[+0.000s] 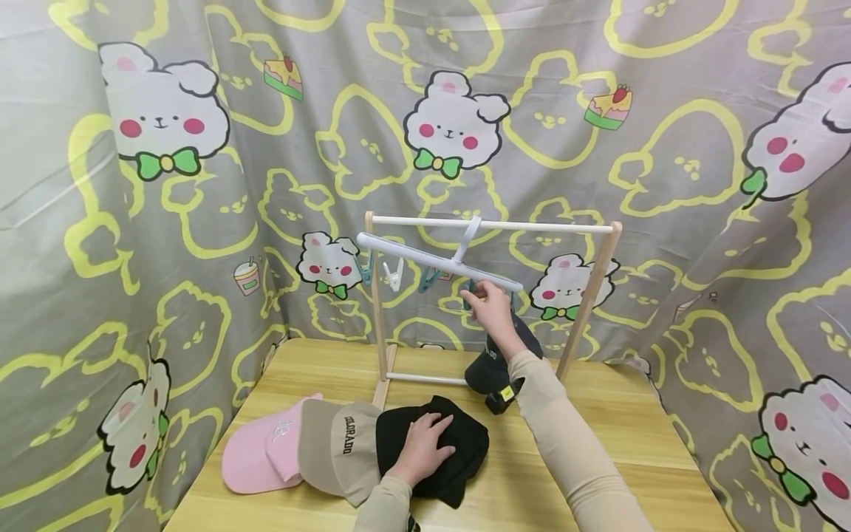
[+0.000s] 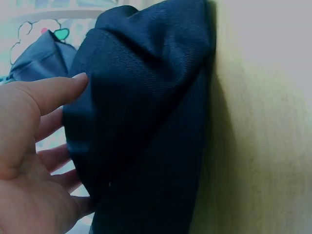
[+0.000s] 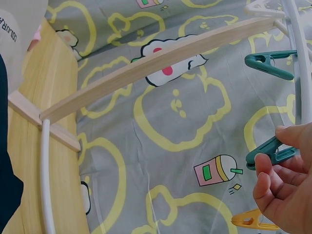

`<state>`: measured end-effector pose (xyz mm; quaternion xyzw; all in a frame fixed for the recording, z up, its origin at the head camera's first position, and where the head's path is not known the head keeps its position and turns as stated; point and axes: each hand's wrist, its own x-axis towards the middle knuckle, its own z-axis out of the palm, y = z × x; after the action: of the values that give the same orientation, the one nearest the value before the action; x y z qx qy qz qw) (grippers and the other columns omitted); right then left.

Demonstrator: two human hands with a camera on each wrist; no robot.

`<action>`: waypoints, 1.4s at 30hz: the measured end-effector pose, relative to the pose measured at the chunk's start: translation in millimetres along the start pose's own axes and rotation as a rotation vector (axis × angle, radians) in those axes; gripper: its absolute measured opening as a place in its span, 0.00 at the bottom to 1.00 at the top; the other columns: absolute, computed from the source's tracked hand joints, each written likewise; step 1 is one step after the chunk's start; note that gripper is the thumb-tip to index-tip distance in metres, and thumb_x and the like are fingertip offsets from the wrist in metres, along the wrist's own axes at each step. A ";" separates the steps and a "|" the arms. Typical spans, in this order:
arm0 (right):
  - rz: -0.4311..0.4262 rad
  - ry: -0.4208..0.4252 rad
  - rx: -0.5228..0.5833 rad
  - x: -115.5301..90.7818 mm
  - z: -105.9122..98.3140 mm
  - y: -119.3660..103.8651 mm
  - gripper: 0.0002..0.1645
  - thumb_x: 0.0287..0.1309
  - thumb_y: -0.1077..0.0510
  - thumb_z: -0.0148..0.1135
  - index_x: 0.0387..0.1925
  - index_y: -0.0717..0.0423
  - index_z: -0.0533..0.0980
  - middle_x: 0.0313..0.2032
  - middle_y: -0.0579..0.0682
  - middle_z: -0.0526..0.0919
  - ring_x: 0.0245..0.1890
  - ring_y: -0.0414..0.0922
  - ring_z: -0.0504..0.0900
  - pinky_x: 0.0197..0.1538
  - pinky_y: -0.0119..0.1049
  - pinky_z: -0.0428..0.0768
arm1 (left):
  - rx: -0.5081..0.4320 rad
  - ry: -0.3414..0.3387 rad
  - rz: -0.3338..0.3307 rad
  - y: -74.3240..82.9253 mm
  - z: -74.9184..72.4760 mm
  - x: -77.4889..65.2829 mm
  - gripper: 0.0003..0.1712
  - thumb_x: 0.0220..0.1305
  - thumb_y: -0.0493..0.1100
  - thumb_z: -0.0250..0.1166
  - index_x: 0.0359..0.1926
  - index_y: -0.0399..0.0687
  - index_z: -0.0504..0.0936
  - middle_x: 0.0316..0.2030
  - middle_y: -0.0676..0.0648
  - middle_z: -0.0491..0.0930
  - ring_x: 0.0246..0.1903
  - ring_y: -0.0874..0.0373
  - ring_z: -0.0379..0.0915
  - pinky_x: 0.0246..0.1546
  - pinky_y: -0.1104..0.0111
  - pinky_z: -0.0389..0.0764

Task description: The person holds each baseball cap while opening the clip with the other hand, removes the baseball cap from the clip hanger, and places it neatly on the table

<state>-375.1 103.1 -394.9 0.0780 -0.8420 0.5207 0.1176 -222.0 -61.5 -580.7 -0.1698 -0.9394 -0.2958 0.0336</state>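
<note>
My right hand (image 1: 488, 307) pinches a green clip (image 3: 270, 152) under the right part of a pale hanger (image 1: 412, 255). Below that arm, a dark grey cap (image 1: 488, 369) hangs at the hanger's right end, partly covered by the wrist. My left hand (image 1: 425, 447) rests on a black cap (image 1: 468, 458) on the table, fingers spread and thumb apart. In the left wrist view its fingertips touch the edge of the black cap (image 2: 141, 97). Beside it lie a beige cap (image 1: 332, 443) with dark lettering and a pink cap (image 1: 259, 458), overlapping in a row.
The hanger hooks over the top bar (image 1: 552, 227) of a wooden rack (image 1: 380, 318) and tilts down to the right. More clips hang from it: a white clip (image 1: 393, 275), a green clip (image 3: 268, 64) and a yellow clip (image 3: 251, 222). A patterned curtain (image 1: 332, 177) surrounds the wooden table (image 1: 319, 362).
</note>
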 end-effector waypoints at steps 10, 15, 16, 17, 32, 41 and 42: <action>0.002 -0.012 -0.006 0.7 -0.4 0.2 0.27 0.63 0.46 0.63 0.53 0.62 0.74 0.47 0.61 0.82 0.28 0.58 0.85 0.28 0.33 0.80 | 0.009 -0.010 0.002 -1.9 1.9 -0.5 0.31 0.59 0.44 0.69 0.63 0.45 0.75 0.59 0.36 0.75 0.62 0.36 0.67 0.62 0.34 0.62; 0.009 -0.015 -0.007 1.6 -1.0 -1.3 0.29 0.62 0.47 0.64 0.54 0.65 0.74 0.48 0.63 0.82 0.23 0.50 0.84 0.30 0.35 0.82 | 0.018 -0.002 0.004 -1.2 1.8 -1.1 0.31 0.58 0.44 0.70 0.63 0.45 0.76 0.58 0.36 0.75 0.61 0.36 0.68 0.61 0.35 0.63; 0.012 -0.013 -0.008 1.8 -1.0 -1.5 0.29 0.62 0.47 0.64 0.54 0.65 0.74 0.48 0.63 0.82 0.22 0.47 0.83 0.30 0.35 0.83 | 0.017 0.003 0.005 -0.7 1.5 -1.2 0.31 0.57 0.44 0.70 0.62 0.45 0.76 0.58 0.36 0.76 0.61 0.36 0.68 0.61 0.35 0.63; 0.019 -0.013 -0.008 1.7 -1.0 -1.8 0.29 0.62 0.46 0.64 0.54 0.65 0.74 0.48 0.63 0.82 0.21 0.43 0.82 0.31 0.36 0.83 | 0.018 0.008 0.005 -0.4 1.4 -1.0 0.31 0.57 0.44 0.70 0.62 0.45 0.76 0.58 0.36 0.76 0.61 0.36 0.68 0.61 0.35 0.63; 0.026 0.012 -0.020 -0.3 0.7 -1.3 0.26 0.60 0.45 0.65 0.50 0.62 0.76 0.46 0.62 0.83 0.30 0.56 0.87 0.31 0.33 0.82 | -0.068 0.000 -0.041 -1.1 -0.7 0.7 0.28 0.61 0.48 0.67 0.62 0.48 0.76 0.60 0.38 0.74 0.63 0.39 0.67 0.64 0.38 0.62; 0.024 0.012 -0.020 0.4 1.5 -1.6 0.27 0.60 0.45 0.65 0.50 0.62 0.76 0.47 0.62 0.83 0.33 0.56 0.87 0.32 0.34 0.82 | -0.073 0.014 -0.036 2.2 -7.0 4.2 0.26 0.64 0.49 0.65 0.62 0.49 0.76 0.60 0.40 0.75 0.63 0.41 0.68 0.63 0.44 0.66; 0.025 0.011 -0.020 0.6 1.4 -1.6 0.27 0.60 0.45 0.65 0.51 0.62 0.76 0.47 0.62 0.83 0.33 0.56 0.87 0.32 0.34 0.82 | -0.077 0.014 -0.035 2.6 -7.5 4.5 0.26 0.64 0.49 0.65 0.62 0.49 0.76 0.61 0.40 0.75 0.63 0.41 0.68 0.64 0.44 0.66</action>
<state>-375.5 101.1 -393.9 0.0633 -0.8474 0.5141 0.1165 -225.6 -62.4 -572.4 -0.1525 -0.9300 -0.3333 0.0284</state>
